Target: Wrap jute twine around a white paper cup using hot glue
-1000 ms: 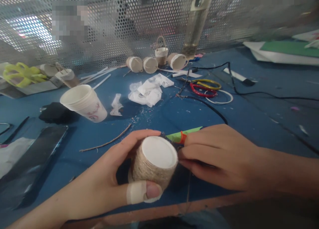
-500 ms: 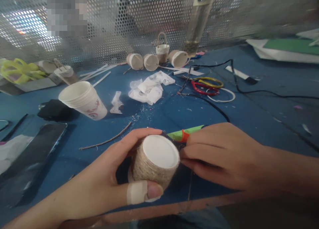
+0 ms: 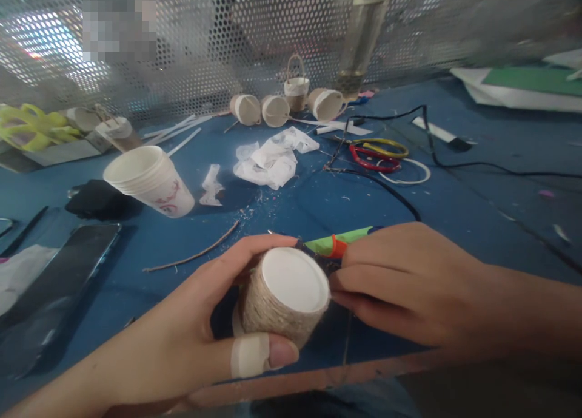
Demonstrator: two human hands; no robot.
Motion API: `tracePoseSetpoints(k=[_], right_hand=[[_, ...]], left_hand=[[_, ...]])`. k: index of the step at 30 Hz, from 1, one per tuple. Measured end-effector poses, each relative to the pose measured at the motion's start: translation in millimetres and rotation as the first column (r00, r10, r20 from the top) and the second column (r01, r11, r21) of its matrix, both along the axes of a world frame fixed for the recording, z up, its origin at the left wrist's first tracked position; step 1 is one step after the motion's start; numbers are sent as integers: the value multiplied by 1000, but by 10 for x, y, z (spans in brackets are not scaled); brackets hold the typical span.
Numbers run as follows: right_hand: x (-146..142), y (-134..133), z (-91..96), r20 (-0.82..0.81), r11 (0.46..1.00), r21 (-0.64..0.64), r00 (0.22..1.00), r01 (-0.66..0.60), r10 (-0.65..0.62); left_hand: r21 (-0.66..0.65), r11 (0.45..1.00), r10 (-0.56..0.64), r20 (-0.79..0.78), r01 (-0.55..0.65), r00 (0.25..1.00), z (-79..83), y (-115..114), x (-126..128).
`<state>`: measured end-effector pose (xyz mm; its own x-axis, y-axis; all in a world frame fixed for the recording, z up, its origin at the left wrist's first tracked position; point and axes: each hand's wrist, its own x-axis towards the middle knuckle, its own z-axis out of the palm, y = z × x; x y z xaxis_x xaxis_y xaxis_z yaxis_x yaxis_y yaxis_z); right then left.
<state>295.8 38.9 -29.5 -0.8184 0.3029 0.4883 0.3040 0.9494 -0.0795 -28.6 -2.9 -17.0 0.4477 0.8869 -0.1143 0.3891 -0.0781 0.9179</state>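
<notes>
My left hand (image 3: 191, 321), with tape around its thumb, grips a paper cup wrapped in twine (image 3: 277, 309). The cup is tilted, its white base facing up toward me. Close against the cup's right side, my right hand (image 3: 404, 284) has its fingers pinched together; what sits between them is too small or hidden to make out. A thin strand hangs below those fingers. Just behind the right hand lies a green and orange tool, probably a glue gun (image 3: 330, 245), partly covered by the hand.
White stacked paper cups (image 3: 152, 178) lean at left, near a phone (image 3: 68, 284) and a twig (image 3: 195, 251). Crumpled white paper (image 3: 275, 157), scissors (image 3: 377, 154) and a black cable (image 3: 386, 190) lie beyond my hands. Several wrapped cups (image 3: 275, 110) stand by the perforated metal screen (image 3: 191, 48).
Almost nothing differs. The view has shifted very slightly, and both hands keep the same hold beside the wrapped cup.
</notes>
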Motion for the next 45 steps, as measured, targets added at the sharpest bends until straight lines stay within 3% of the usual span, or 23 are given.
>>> tracePoseSetpoints(k=[13,23,26,35,40,45], right_hand=[[-2,1,7,8,1000,6,1000,-16,16],[3,-11,31,29,1000,-21,1000,-5,6],[-4,-2,22,27,1000,-8,1000,-3,3],[-5,-3,37,19,1000,2,1000,-3,3],[-1,13,19,22,1000,15,1000,-13,13],[1,26,-16,-9,1000,26,1000,7,-7]], left_hand=[[-18,999,-39,0,39,999,14,23,-20],[25,999,26,20,-26,999,-25,1,25],[18,999,-34,1,34,999,-25,0,-1],[-90,995,37,26,-35,999,56,-56,45],[-148,969,210,72,-198,975,87,-102,127],[-167,968,207,128,-185,970,117,-86,146]])
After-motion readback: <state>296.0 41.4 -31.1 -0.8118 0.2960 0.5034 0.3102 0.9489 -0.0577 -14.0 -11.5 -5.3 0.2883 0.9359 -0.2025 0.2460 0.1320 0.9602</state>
